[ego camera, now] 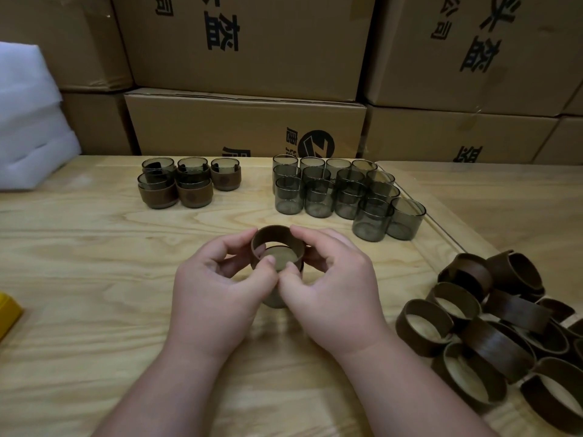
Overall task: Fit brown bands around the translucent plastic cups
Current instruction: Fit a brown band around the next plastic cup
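Observation:
At the table's centre my left hand (217, 288) and my right hand (334, 285) pinch one brown band (274, 236) from both sides. The band sits tilted over the top of a translucent cup (277, 260), whose lower part is hidden behind my fingers. Several bare grey translucent cups (344, 193) stand grouped at the back right. Several cups with brown bands fitted (189, 184) stand stacked at the back left. A heap of loose brown bands (492, 329) lies at the right.
Cardboard boxes (246, 124) are stacked along the table's far edge. White foam sheets (28, 121) lie at the far left. A yellow object (8, 313) pokes in at the left edge. A clear sheet's edge (419, 209) runs along the right of the wooden table (94, 279).

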`<act>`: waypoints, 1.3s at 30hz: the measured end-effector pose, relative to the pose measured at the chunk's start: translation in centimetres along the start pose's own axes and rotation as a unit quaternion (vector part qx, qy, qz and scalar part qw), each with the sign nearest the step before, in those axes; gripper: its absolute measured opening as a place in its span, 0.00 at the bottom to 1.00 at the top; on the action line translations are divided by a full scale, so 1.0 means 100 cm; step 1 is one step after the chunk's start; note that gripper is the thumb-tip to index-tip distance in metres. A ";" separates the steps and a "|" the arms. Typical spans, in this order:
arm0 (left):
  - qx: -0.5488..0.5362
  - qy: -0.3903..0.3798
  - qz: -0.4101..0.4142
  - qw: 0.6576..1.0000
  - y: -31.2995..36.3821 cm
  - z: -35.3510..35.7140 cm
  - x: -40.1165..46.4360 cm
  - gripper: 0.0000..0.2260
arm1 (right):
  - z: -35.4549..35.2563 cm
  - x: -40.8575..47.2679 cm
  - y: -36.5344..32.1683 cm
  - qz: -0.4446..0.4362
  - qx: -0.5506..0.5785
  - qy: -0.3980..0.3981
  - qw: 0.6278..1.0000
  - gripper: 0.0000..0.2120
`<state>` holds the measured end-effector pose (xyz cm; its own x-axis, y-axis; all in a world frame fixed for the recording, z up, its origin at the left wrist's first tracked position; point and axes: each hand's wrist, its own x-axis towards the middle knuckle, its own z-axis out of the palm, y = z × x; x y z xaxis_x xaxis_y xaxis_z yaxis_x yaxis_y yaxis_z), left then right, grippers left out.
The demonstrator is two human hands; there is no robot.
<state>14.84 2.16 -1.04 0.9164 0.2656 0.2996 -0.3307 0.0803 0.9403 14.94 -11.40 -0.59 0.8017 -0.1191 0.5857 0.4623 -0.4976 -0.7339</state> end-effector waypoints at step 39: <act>-0.040 0.015 -0.191 0.981 -0.013 -0.011 0.020 0.06 | -0.007 0.015 0.018 0.278 0.159 0.010 0.947 0.05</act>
<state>16.88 3.69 -1.86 0.9701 0.2302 -0.0772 0.0168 0.2538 0.9671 16.71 -13.11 -0.76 0.9486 -0.3056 0.0822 0.0638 -0.0696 -0.9955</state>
